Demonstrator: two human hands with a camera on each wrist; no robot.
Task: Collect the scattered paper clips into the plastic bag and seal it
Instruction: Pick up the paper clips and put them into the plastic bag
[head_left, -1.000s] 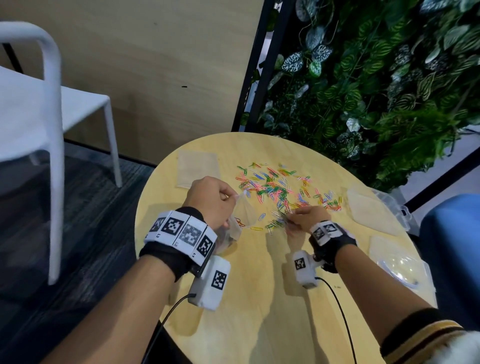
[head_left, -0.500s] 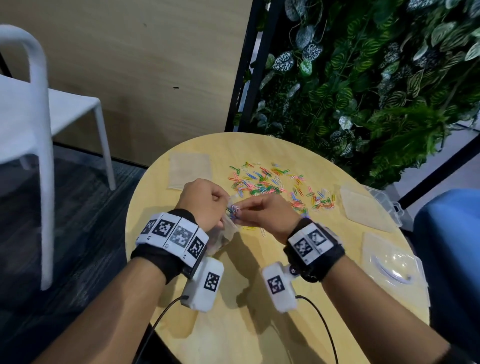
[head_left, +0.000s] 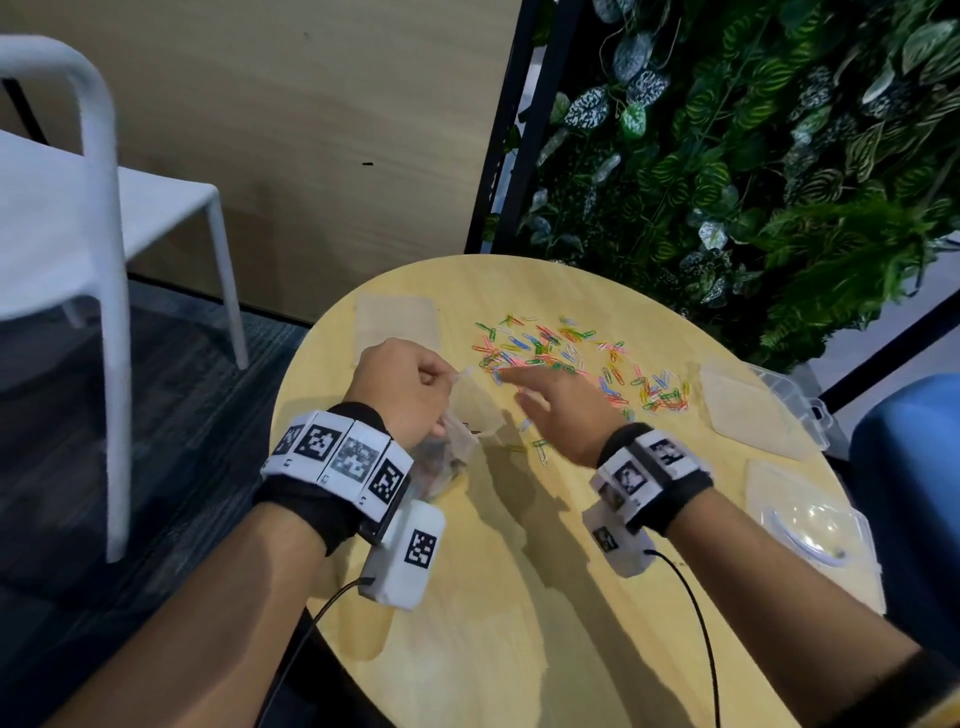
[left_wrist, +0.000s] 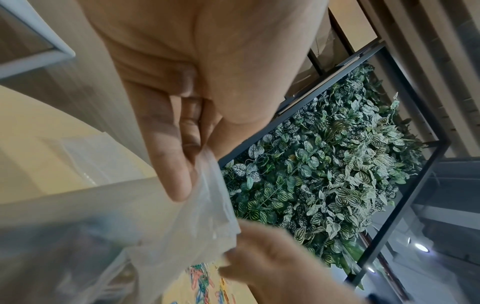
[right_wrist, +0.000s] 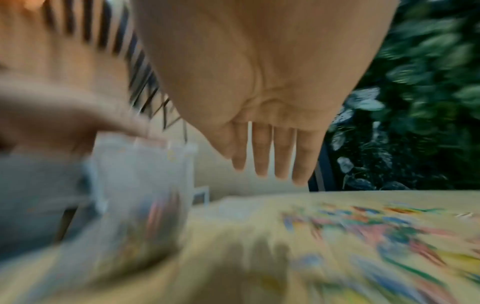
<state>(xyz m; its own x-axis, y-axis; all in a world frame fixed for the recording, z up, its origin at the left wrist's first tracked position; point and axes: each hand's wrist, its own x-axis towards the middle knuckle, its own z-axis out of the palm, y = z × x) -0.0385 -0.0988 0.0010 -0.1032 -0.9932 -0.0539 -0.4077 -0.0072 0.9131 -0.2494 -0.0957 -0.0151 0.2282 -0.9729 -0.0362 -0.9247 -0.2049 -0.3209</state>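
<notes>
My left hand (head_left: 402, 387) pinches the limp bag (head_left: 470, 410) by its rim. Right hand (head_left: 563, 402) flat, empty, w/ clips (head_left: 566, 358) just beyond: light, slippery, so pinch small bunches.

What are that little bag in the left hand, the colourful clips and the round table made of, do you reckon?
The bag looks like thin clear plastic film: it crumples, and you see through it.
The clips show bright glossy colours, so probably coated wire or plastic; too small to tell which.
The table looks like pale wood or wood-look laminate with a smooth matt finish: faint grain lines show.
</notes>
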